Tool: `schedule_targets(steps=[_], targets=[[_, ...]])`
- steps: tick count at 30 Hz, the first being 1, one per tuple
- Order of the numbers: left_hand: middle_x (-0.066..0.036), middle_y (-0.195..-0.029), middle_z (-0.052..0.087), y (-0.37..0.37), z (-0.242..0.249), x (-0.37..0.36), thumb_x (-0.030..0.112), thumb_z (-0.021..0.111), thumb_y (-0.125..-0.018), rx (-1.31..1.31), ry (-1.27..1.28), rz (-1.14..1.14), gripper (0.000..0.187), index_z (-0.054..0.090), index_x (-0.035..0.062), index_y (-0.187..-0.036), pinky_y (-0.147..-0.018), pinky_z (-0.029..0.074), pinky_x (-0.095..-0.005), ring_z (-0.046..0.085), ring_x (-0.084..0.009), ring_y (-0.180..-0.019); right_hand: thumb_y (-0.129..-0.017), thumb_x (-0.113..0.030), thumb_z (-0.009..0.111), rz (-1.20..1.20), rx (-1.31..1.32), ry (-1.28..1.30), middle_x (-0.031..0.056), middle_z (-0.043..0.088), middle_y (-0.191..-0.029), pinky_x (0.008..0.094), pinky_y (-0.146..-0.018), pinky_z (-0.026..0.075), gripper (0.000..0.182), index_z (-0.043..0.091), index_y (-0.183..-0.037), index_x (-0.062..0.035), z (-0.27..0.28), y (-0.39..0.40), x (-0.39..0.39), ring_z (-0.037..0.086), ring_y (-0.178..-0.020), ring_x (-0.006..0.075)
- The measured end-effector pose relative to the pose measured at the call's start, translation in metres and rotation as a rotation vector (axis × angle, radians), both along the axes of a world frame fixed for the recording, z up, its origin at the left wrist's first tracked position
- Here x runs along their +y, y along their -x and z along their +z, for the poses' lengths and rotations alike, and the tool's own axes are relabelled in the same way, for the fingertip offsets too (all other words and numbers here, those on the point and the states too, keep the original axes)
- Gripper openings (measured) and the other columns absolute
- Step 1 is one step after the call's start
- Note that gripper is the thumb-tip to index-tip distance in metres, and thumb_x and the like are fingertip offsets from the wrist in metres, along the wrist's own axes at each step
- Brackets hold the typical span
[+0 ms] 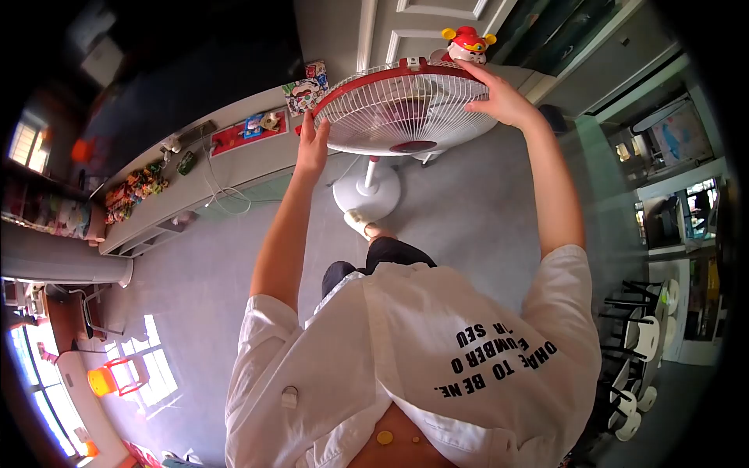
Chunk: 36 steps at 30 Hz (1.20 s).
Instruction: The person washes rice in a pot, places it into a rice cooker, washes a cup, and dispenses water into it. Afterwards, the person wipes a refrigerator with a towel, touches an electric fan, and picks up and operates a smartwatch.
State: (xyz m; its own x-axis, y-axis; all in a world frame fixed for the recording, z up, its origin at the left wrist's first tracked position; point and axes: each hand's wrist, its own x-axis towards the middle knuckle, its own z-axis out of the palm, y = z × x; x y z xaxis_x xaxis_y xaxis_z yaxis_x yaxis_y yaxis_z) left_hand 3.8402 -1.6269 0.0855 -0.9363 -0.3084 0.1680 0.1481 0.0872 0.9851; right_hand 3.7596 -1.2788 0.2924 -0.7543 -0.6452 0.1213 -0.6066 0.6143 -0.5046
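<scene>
A pedestal fan (413,117) with a white wire grille and a red rim stands in front of me, its head at about chest height. Its white round base (380,195) rests on the floor near my foot. On the fan's left edge, my left hand (313,147) grips the rim, thumb in front and fingers partly hidden behind it. My right hand (503,101) holds the upper right of the rim, thumb against the wires and fingers reaching over the red band. Just behind the rim shows a red and white figure (468,45) with yellow ears.
A long low cabinet (187,187) runs along the left wall, carrying a red tray (246,134), a white cable (226,199) and small ornaments. Above it is a large dark screen (195,70). White chairs (646,339) stand at right, an orange stool (113,378) at lower left.
</scene>
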Motion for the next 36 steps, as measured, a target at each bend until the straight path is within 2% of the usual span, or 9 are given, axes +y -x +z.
schedule_targets(steps=[11, 17, 19, 21, 22, 23, 28, 32, 36], targets=[[-0.018, -0.151, 0.024, -0.016, 0.021, 0.007, 0.034, 0.050, -0.095, -0.113, -0.158, 0.011, 0.070, 0.017, -0.0012, -0.146, -0.110, 0.021, -0.0294, 0.022, -0.0223, -0.139, -0.061, 0.000, 0.080, 0.065, -0.085, 0.240, 0.0116, 0.042, -0.141, 0.0350, -0.107, 0.033, 0.089, 0.039, -0.139, -0.0110, 0.000, 0.010, 0.010, 0.037, -0.131, 0.0236], [-0.014, -0.152, 0.020, -0.021, 0.032, 0.018, 0.030, 0.046, -0.098, -0.128, -0.259, 0.042, 0.065, 0.014, 0.0012, -0.147, -0.112, 0.017, -0.0311, 0.017, -0.0204, -0.140, -0.057, -0.029, 0.086, 0.186, 0.104, 0.169, 0.0168, 0.043, -0.138, 0.0394, -0.106, 0.033, 0.095, 0.040, -0.137, -0.0041, -0.008, 0.031, 0.027, 0.040, -0.129, 0.0318], [-0.003, -0.154, 0.017, -0.018, 0.012, 0.017, 0.046, 0.041, -0.097, -0.146, -0.216, 0.041, 0.066, 0.013, 0.0190, -0.150, -0.108, 0.024, -0.0411, 0.020, -0.0212, -0.138, -0.065, -0.054, 0.076, 0.268, 0.013, 0.295, 0.0160, 0.045, -0.138, 0.0389, -0.106, 0.031, 0.096, 0.040, -0.137, -0.0006, -0.015, 0.049, 0.039, 0.041, -0.129, 0.0293], [-0.002, -0.154, 0.017, -0.019, 0.018, 0.023, 0.046, 0.041, -0.097, -0.129, -0.241, 0.063, 0.066, 0.013, 0.0202, -0.150, -0.107, 0.024, -0.0407, 0.021, -0.0208, -0.138, -0.072, -0.070, 0.061, 0.188, -0.280, 0.544, 0.0150, 0.047, -0.135, 0.0369, -0.102, 0.033, 0.100, 0.039, -0.136, 0.0036, -0.041, 0.076, 0.055, 0.044, -0.126, 0.0237], [-0.001, -0.154, 0.018, -0.019, 0.017, 0.025, 0.045, 0.041, -0.097, -0.134, -0.241, 0.085, 0.065, 0.013, 0.0201, -0.150, -0.107, 0.024, -0.0401, 0.021, -0.0200, -0.138, -0.079, -0.069, 0.054, 0.205, -0.317, 0.628, 0.0141, 0.047, -0.135, 0.0365, -0.099, 0.035, 0.092, 0.040, -0.136, 0.0028, -0.052, 0.094, 0.063, 0.047, -0.123, 0.0238], [-0.013, -0.153, 0.019, -0.020, 0.032, 0.033, 0.031, 0.044, -0.099, -0.092, -0.335, 0.127, 0.062, 0.015, 0.0059, -0.148, -0.113, 0.014, -0.0313, 0.015, -0.0200, -0.141, -0.086, -0.063, 0.051, 0.107, -0.385, 0.683, 0.0138, 0.048, -0.134, 0.0366, -0.097, 0.037, 0.081, 0.042, -0.135, 0.0010, -0.073, 0.114, 0.075, 0.049, -0.119, 0.0240], [-0.011, -0.153, 0.019, -0.019, 0.032, 0.046, 0.035, 0.042, -0.099, -0.077, -0.336, 0.229, 0.062, 0.017, 0.0063, -0.148, -0.113, 0.016, -0.0319, 0.017, -0.0202, -0.141, -0.096, -0.031, 0.052, -0.160, -0.708, 0.747, 0.0101, 0.062, -0.107, 0.0328, -0.084, 0.048, 0.037, 0.059, -0.115, -0.0001, -0.257, 0.225, 0.134, 0.060, -0.093, 0.0164], [-0.010, -0.153, 0.020, -0.028, 0.030, 0.064, 0.043, 0.042, -0.098, -0.124, -0.386, 0.309, 0.067, 0.013, 0.0114, -0.149, -0.110, 0.023, -0.0357, 0.021, -0.0230, -0.140, -0.091, -0.031, 0.056, -0.342, -0.729, 0.316, 0.0078, 0.063, -0.096, 0.0339, -0.069, 0.049, 0.036, 0.060, -0.111, -0.0015, -0.382, 0.209, 0.139, 0.060, -0.081, 0.0165], [-0.010, -0.147, 0.032, -0.050, 0.020, 0.081, 0.046, 0.041, -0.097, -0.153, -0.442, 0.343, 0.067, 0.012, 0.0173, -0.150, -0.107, 0.030, -0.0384, 0.033, -0.0243, -0.133, -0.087, -0.031, 0.060, -0.271, -0.787, -0.329, 0.0056, 0.065, -0.085, 0.0349, -0.055, 0.050, 0.035, 0.061, -0.108, -0.0029, -0.431, 0.136, 0.140, 0.060, -0.068, 0.0165]])
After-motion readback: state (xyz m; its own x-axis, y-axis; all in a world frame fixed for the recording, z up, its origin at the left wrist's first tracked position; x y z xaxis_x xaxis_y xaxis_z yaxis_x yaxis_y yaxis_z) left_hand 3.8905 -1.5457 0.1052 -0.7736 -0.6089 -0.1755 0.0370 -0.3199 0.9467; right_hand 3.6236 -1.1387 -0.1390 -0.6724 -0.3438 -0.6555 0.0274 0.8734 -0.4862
